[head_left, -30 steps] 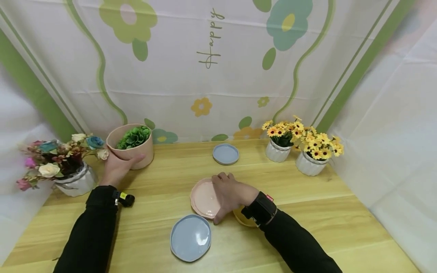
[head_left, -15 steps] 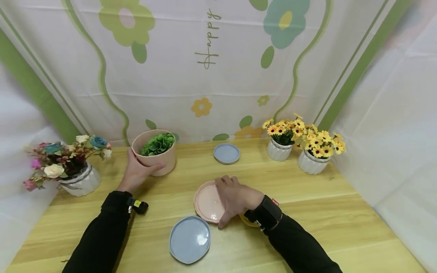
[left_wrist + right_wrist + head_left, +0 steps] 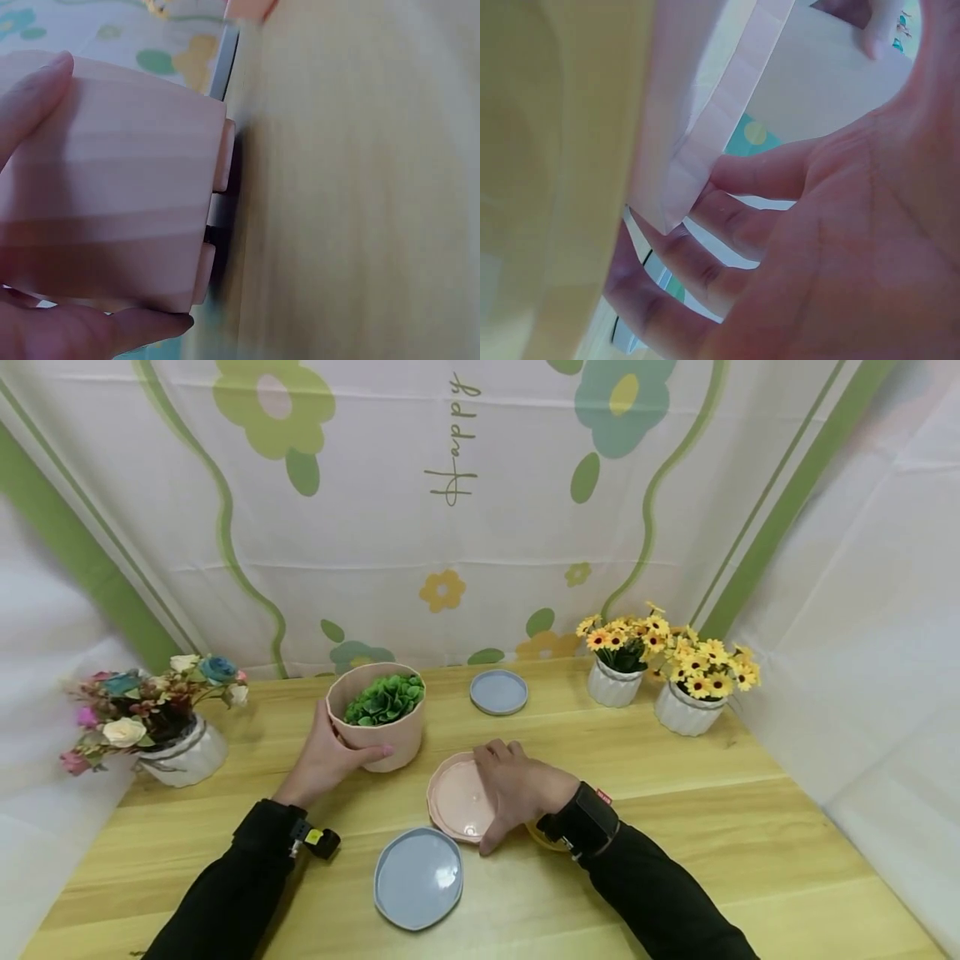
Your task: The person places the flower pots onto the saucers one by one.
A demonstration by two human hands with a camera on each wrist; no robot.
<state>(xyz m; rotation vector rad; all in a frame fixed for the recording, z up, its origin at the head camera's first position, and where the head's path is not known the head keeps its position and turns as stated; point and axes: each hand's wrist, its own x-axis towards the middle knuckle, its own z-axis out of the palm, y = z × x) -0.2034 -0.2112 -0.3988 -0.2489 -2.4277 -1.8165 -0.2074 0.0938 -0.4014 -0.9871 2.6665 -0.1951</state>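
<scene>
My left hand (image 3: pixel 327 766) grips a pink flowerpot (image 3: pixel 390 743) with a leafy green plant (image 3: pixel 384 700) inside it. In the left wrist view the thumb lies along the pot's wall (image 3: pixel 127 187), and short feet show under its base, just off the wood. My right hand (image 3: pixel 517 787) spans a round pink saucer (image 3: pixel 454 797), thumb at the near edge and fingers at the far edge. From the right wrist, curled fingertips meet the saucer's scalloped rim (image 3: pixel 697 150). A yellow dish (image 3: pixel 542 837) sits partly hidden under the right wrist.
A blue plate (image 3: pixel 418 881) lies in front, a smaller blue plate (image 3: pixel 498 692) at the back. Mixed roses in a white pot (image 3: pixel 187 756) stand at left. Two white pots of yellow daisies (image 3: pixel 615 683) stand at back right, near the cloth wall (image 3: pixel 862 652).
My left hand has carried the pink pot rightward, away from the roses and toward the pink saucer. The right hand has stayed at the saucer, with hardly any shift.
</scene>
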